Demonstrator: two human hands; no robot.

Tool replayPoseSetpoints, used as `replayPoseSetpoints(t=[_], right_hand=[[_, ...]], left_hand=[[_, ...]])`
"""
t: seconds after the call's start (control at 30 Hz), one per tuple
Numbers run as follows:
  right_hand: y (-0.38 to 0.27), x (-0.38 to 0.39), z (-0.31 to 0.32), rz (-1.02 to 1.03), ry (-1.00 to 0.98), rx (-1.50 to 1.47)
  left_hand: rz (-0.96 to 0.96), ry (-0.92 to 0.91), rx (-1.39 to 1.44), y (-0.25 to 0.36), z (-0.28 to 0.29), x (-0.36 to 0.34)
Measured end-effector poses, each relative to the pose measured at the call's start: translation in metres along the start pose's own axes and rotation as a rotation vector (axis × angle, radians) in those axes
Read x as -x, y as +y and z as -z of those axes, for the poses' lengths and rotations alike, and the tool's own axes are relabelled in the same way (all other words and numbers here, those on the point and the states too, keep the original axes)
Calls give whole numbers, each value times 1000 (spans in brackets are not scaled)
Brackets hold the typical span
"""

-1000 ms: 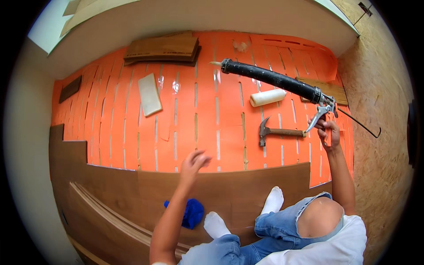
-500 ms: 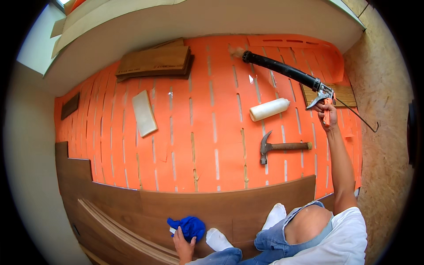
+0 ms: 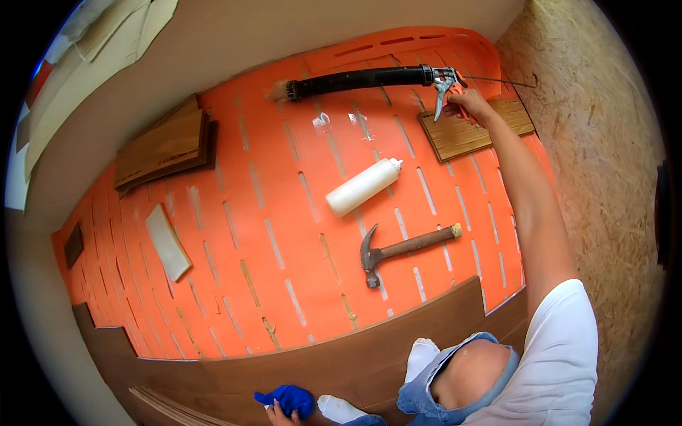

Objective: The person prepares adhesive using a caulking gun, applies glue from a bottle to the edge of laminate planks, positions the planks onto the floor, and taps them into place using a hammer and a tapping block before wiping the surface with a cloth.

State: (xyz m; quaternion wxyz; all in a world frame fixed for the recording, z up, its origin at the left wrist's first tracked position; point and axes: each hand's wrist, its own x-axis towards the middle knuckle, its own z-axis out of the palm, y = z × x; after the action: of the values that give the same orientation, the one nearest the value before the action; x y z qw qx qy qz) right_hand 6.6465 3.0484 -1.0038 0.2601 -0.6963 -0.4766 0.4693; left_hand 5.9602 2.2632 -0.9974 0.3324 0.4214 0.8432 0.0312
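Note:
My right hand (image 3: pixel 465 106) is closed round the orange handle of a caulking gun (image 3: pixel 362 79), held out at arm's length. The gun has a long black barrel, a silver trigger frame and a hooked rod at the rear. Its front end points left over the orange underlay (image 3: pixel 320 248), with a blurred tip. At the lower edge my left hand (image 3: pixel 280 415) grips a crumpled blue cloth (image 3: pixel 290 400) above the brown floorboards; part of that hand is cut off. A white squeeze bottle (image 3: pixel 364 187) and a claw hammer (image 3: pixel 405 252) lie on the underlay between my hands.
A stack of wooden boards (image 3: pixel 167 145) stands by the far wall. Another board (image 3: pixel 455 135) lies under my right forearm. A pale block (image 3: pixel 168 241) rests at left. Laid brown planks (image 3: pixel 298 369) run along the near side, with narrow strips (image 3: pixel 170 408) on them. Chipboard (image 3: pixel 582 177) is at right.
The view has turned and shifted. My right hand has moved farther away with the caulking gun, now beside the single board's far side. My left hand stays on the blue cloth.

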Motion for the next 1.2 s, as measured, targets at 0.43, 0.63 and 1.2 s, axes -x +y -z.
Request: replayPoseSetpoints(t=[0.43,0.63,1.2], right_hand=[[99,-101,22,89,172,303],[56,0,-43,543,533,729],[38,316,-187,807,-173,582]], left_hand=[[203,175,-3,79,28,-4],[138,250,-1,68,32,0],[247,497,385,-14,31,21]])
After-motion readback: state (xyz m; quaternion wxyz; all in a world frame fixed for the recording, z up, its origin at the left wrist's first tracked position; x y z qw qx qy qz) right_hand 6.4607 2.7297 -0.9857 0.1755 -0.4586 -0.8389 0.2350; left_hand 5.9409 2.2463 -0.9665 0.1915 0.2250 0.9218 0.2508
